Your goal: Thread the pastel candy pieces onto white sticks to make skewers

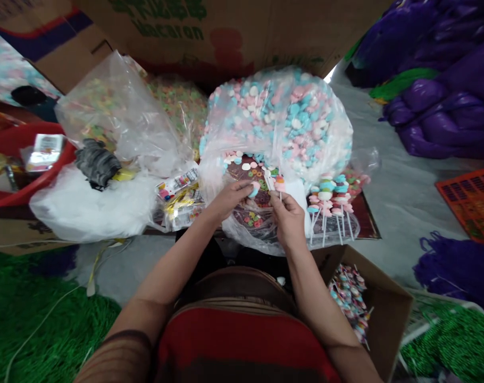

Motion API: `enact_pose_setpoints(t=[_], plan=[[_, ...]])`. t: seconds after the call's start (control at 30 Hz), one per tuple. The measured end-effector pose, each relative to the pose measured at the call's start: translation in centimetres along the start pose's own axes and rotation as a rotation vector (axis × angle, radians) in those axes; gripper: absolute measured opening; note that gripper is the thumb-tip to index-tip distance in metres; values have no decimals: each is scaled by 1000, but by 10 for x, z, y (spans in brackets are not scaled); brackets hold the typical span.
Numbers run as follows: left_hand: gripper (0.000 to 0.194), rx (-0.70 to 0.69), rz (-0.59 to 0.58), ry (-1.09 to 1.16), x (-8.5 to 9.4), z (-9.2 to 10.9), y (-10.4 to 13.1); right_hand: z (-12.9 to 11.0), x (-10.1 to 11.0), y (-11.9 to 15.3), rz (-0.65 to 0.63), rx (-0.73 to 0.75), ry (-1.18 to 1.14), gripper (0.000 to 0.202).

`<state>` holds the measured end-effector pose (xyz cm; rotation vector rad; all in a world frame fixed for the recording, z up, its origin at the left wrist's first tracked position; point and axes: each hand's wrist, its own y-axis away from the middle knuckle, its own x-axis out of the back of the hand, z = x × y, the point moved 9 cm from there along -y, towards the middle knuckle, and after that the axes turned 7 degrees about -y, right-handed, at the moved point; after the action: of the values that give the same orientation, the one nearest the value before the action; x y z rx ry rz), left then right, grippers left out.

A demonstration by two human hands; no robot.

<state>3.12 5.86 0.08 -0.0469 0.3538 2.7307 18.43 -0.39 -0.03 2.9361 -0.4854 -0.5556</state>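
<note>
My left hand (233, 198) pinches a pink-and-blue marshmallow (254, 189) over the dark tabletop. Close beside it, my right hand (289, 217) is closed on a candy skewer (280, 185), a white stick with pink and orange pieces at its upper end. The two hands are a short gap apart. Small coloured candy rings (253, 218) lie below them on clear plastic. A big clear bag of pink, blue and white marshmallows (301, 114) bulges just behind. Right of my right hand, several loaded candy skewers (325, 194) lie with their sticks toward me.
An open carton (389, 314) of wrapped candy stands low at the right. A red basin (62, 135), white plastic (94, 207) and printed wrappers (182, 205) are on the left. Large cardboard boxes (290, 32) stand behind. Green strands (46, 319) and an orange crate (473, 202) flank the workplace.
</note>
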Motion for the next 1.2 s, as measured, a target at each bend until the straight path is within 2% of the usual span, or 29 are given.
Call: enact_pose_setpoints(t=[0.1, 0.2, 0.4, 0.47, 0.57, 0.67, 0.8, 0.97, 1.07, 1.2], plan=[[55, 21, -124, 75, -19, 1, 14, -12, -13, -8, -82, 95, 96, 41], [65, 49, -169, 116, -25, 0, 20, -11, -18, -9, -128, 132, 156, 37], [61, 11, -194, 119, -28, 0, 28, -10, -16, -5, -87, 92, 164, 34], [54, 1, -159, 145, -25, 0, 29, -13, -14, -4, -52, 77, 147, 33], [38, 11, 12, 161, -12, -7, 28, -18, -11, -2, -20, 94, 140, 33], [25, -19, 128, 161, -8, -9, 26, -27, -10, 1, -6, 259, 235, 30], [26, -37, 134, 260, -22, -8, 28, -39, -17, 11, -21, 547, 478, 18], [30, -28, 140, 388, -31, -3, 30, -46, -26, 21, -82, 686, 610, 11], [26, -14, 157, 379, -29, -3, 30, -43, -28, 22, -117, 635, 544, 14], [15, -12, 205, 308, -25, -4, 30, -20, -17, 11, -67, 291, 272, 21]])
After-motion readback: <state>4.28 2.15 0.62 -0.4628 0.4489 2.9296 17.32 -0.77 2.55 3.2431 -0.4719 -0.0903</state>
